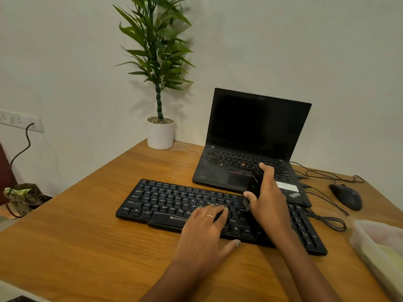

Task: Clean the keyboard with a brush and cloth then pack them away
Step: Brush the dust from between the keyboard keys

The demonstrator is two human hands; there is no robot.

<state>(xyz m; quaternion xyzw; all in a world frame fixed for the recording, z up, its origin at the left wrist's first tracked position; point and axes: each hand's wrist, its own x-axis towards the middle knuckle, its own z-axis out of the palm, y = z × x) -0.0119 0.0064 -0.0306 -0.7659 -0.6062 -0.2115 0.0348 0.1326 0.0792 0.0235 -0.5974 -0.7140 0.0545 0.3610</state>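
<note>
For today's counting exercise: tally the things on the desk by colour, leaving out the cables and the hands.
Black: 4 – keyboard, laptop, mouse, brush
White: 1 – plant pot
Clear: 1 – plastic container
Total: 6

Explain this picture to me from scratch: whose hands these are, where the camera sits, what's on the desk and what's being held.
There is no machine here. A person wears one wide-angle camera on the head, looking forward and down, so both arms reach in from the bottom of the picture.

On the wooden desk lies a black keyboard. Behind it stands an open laptop with a dark screen, a potted plant to its left, and a black mouse with cables to its right. A translucent plastic container sits at the right edge.

The left hand rests flat on the keys, fingers straight, steadying the keyboard. The right hand grips a small black brush, its lower end down at the keys. No cloth is clearly visible.
</note>
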